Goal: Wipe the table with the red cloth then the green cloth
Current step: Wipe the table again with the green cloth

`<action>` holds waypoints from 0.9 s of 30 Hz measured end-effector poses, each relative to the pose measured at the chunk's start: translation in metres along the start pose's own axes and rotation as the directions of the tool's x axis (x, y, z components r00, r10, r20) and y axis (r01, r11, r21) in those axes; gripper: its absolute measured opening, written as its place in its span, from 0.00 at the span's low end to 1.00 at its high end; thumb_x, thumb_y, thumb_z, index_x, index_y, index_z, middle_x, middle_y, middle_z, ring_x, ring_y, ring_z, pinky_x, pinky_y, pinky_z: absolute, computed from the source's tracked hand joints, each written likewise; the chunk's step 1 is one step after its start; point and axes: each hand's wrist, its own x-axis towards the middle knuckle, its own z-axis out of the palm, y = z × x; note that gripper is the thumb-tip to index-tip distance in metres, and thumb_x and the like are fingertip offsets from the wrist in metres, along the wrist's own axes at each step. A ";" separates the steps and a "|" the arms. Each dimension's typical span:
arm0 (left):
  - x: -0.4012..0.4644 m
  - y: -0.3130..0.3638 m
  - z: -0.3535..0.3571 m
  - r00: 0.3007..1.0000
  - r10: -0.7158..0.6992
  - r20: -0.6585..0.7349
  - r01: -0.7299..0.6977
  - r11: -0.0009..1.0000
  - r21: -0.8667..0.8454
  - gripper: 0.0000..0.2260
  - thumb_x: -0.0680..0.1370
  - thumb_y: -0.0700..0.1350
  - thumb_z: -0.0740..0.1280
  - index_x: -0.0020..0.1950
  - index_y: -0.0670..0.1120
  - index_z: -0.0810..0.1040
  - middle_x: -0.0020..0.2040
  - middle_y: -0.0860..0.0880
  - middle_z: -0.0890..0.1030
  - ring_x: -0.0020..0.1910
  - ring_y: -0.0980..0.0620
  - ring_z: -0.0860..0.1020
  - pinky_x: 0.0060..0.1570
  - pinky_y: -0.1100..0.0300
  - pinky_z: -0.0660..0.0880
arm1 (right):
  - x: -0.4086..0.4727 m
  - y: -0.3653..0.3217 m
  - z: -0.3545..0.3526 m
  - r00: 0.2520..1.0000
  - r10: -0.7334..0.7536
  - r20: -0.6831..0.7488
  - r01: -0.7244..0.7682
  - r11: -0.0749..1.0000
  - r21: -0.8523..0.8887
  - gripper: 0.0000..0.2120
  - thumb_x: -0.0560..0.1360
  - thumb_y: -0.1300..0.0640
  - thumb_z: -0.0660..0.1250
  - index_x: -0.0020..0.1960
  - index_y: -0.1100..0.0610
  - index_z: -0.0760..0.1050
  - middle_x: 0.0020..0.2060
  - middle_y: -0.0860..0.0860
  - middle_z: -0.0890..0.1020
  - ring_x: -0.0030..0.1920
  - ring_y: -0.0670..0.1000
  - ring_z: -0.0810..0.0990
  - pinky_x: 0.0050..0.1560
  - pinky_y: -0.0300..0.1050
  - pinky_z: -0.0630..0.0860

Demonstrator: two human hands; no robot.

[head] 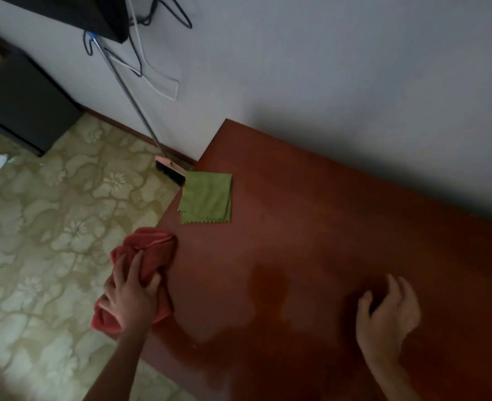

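Observation:
A reddish-brown wooden table (325,227) fills the right and middle of the head view, set against a pale wall. The crumpled red cloth (155,253) lies at the table's left edge, partly hanging over it. My left hand (129,296) presses down on it, fingers spread over the fabric. A folded green cloth (205,198) lies flat near the table's far left corner, apart from the red one. My right hand (386,316) rests on the tabletop at the right, fingers loosely curled, holding nothing.
A broom (169,170) with a metal handle leans against the wall just beyond the green cloth. A patterned floor (51,212) lies to the left, with a dark cabinet (16,102) at the far left. Cables (140,53) hang on the wall.

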 end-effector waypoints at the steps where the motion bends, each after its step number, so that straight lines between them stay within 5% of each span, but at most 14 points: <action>1: 0.004 0.000 0.000 1.000 -0.023 -0.013 0.022 0.999 -0.023 0.29 0.71 0.50 0.75 0.71 0.56 0.72 0.75 0.50 0.66 0.64 0.33 0.67 0.60 0.29 0.61 | 0.005 -0.030 0.009 0.998 -0.068 0.012 0.068 0.996 0.058 0.27 0.74 0.49 0.55 0.67 0.64 0.69 0.65 0.64 0.72 0.67 0.64 0.69 0.69 0.59 0.62; 3: 0.009 -0.001 0.002 0.998 -0.035 -0.045 0.033 0.998 -0.048 0.28 0.71 0.54 0.72 0.70 0.55 0.72 0.74 0.50 0.68 0.63 0.33 0.68 0.58 0.30 0.63 | 0.011 -0.099 0.032 0.985 -0.148 0.093 0.125 0.967 0.222 0.22 0.75 0.53 0.59 0.65 0.62 0.72 0.61 0.60 0.75 0.63 0.61 0.73 0.67 0.55 0.67; 7: 0.007 -0.002 0.004 0.998 0.001 -0.059 -0.005 0.998 -0.067 0.32 0.66 0.63 0.60 0.69 0.54 0.74 0.72 0.47 0.70 0.60 0.33 0.70 0.57 0.33 0.64 | 0.013 -0.231 0.078 0.897 -0.102 0.430 -0.113 0.888 0.446 0.25 0.76 0.52 0.67 0.71 0.57 0.67 0.63 0.52 0.72 0.62 0.52 0.74 0.66 0.50 0.71; 9: 0.008 -0.002 0.004 0.998 -0.010 -0.058 0.006 0.997 -0.078 0.33 0.66 0.63 0.59 0.68 0.54 0.75 0.71 0.46 0.71 0.58 0.33 0.71 0.57 0.33 0.64 | 0.015 -0.278 0.100 0.857 -0.047 0.513 -0.202 0.885 0.419 0.33 0.74 0.47 0.69 0.73 0.57 0.63 0.66 0.52 0.70 0.66 0.52 0.72 0.68 0.50 0.69; 13: 0.009 -0.001 0.005 0.999 0.010 -0.051 -0.014 0.997 -0.074 0.31 0.66 0.62 0.60 0.67 0.55 0.75 0.70 0.46 0.72 0.55 0.33 0.72 0.55 0.35 0.66 | 0.018 -0.325 0.131 0.882 0.043 0.469 -0.145 0.972 0.184 0.43 0.69 0.40 0.73 0.74 0.57 0.58 0.68 0.55 0.69 0.67 0.57 0.68 0.68 0.52 0.66; 16: 0.012 -0.003 0.006 0.998 0.037 -0.049 -0.040 0.997 -0.062 0.30 0.67 0.62 0.61 0.67 0.54 0.76 0.70 0.46 0.73 0.55 0.34 0.72 0.54 0.36 0.67 | 0.020 -0.337 0.143 0.886 0.080 0.457 -0.135 0.987 0.088 0.33 0.70 0.46 0.74 0.68 0.58 0.66 0.63 0.56 0.76 0.64 0.58 0.73 0.64 0.52 0.68; 19: 0.013 -0.006 0.009 0.997 0.057 -0.057 -0.059 0.997 -0.042 0.29 0.67 0.61 0.62 0.67 0.56 0.75 0.71 0.47 0.72 0.56 0.35 0.72 0.55 0.36 0.66 | 0.019 -0.330 0.135 0.882 -0.044 0.470 -0.104 0.954 0.283 0.13 0.74 0.55 0.70 0.56 0.58 0.74 0.53 0.53 0.78 0.56 0.56 0.76 0.59 0.49 0.73; 23: 0.013 -0.015 0.012 0.979 0.180 -0.093 -0.179 0.984 0.025 0.25 0.71 0.59 0.63 0.66 0.54 0.78 0.69 0.48 0.74 0.56 0.36 0.72 0.54 0.40 0.67 | 0.002 -0.271 0.072 0.901 0.002 0.434 -0.329 0.654 0.681 0.11 0.72 0.63 0.69 0.48 0.50 0.72 0.45 0.46 0.75 0.44 0.39 0.76 0.46 0.28 0.71; 25: 0.010 -0.013 0.013 0.955 0.269 -0.125 -0.266 0.963 0.034 0.23 0.71 0.58 0.63 0.65 0.53 0.78 0.68 0.48 0.75 0.58 0.35 0.72 0.56 0.40 0.66 | -0.014 -0.210 0.036 0.853 0.219 0.474 -0.516 0.483 0.707 0.14 0.72 0.66 0.69 0.51 0.51 0.73 0.48 0.52 0.81 0.43 0.37 0.79 0.49 0.33 0.76; 27: -0.001 0.002 0.015 0.885 0.452 -0.111 -0.448 0.892 0.063 0.23 0.72 0.59 0.62 0.65 0.55 0.75 0.68 0.49 0.75 0.60 0.34 0.71 0.57 0.39 0.65 | -0.024 -0.151 -0.004 0.764 0.433 0.478 -0.625 0.314 0.714 0.17 0.69 0.55 0.75 0.55 0.49 0.74 0.51 0.54 0.84 0.43 0.44 0.83 0.50 0.43 0.80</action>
